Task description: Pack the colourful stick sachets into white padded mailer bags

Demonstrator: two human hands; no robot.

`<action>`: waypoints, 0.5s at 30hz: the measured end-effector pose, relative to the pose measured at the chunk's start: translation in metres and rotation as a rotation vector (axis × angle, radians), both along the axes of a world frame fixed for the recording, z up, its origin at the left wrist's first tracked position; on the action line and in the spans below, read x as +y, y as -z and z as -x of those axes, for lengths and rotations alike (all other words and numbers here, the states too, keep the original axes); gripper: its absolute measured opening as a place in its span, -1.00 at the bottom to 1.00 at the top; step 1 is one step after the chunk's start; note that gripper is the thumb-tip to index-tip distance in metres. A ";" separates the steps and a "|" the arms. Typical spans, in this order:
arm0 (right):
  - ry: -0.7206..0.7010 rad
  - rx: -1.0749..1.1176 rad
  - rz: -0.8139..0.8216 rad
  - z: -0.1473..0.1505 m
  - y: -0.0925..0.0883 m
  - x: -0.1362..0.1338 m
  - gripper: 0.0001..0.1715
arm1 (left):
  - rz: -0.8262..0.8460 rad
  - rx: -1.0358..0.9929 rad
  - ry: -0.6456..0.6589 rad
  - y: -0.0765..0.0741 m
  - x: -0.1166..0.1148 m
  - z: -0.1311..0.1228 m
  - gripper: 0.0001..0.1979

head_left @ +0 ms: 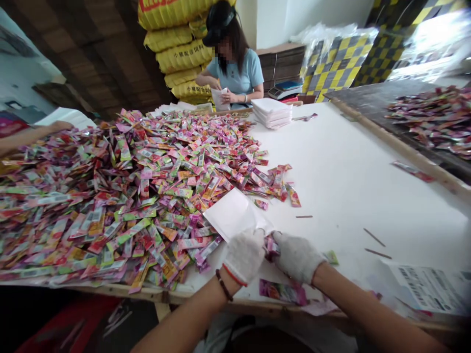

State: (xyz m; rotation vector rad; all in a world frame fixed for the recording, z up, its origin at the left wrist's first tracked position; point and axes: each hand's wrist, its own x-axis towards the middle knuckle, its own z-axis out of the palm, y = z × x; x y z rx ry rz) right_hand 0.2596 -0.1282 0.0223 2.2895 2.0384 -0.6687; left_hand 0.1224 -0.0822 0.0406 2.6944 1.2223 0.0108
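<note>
Both my hands wear pale knit work gloves and meet at the near part of the white table (353, 196). My left hand (245, 252) is closed on the near end of a flat white bag (233, 213), which lies partly over the sachet pile (154, 176). Close beside it, my right hand (300, 257) is closed around a few purple sachets (272, 248) at the bag's near end. How far these are inside the bag is hidden by the gloves. Just below my right hand, a purple and green sachet (281, 292) lies near the table edge.
Across the table a person (237, 68) handles a white bag, beside a stack of white bags (272, 113). Another person's hand (59, 126) reaches in at left. A wooden rail (401, 142) borders the table at right. A printed label sheet (427, 287) lies front right.
</note>
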 end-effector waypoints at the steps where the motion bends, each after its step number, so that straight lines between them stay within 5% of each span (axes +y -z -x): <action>1: -0.006 -0.008 0.028 0.002 -0.002 0.002 -0.63 | 0.000 -0.045 0.038 0.002 -0.003 -0.002 -0.83; 5: -0.047 0.030 0.106 0.001 -0.003 0.002 -0.72 | 0.028 -0.195 0.035 0.018 -0.015 -0.012 -0.82; 10: 0.076 0.311 -0.110 -0.004 0.012 -0.025 -0.37 | 0.097 -0.301 -0.061 0.037 -0.012 -0.002 -0.73; 15: 0.188 0.287 -0.201 0.008 0.032 -0.022 -0.63 | 0.109 -0.371 0.056 0.045 -0.015 0.003 -0.73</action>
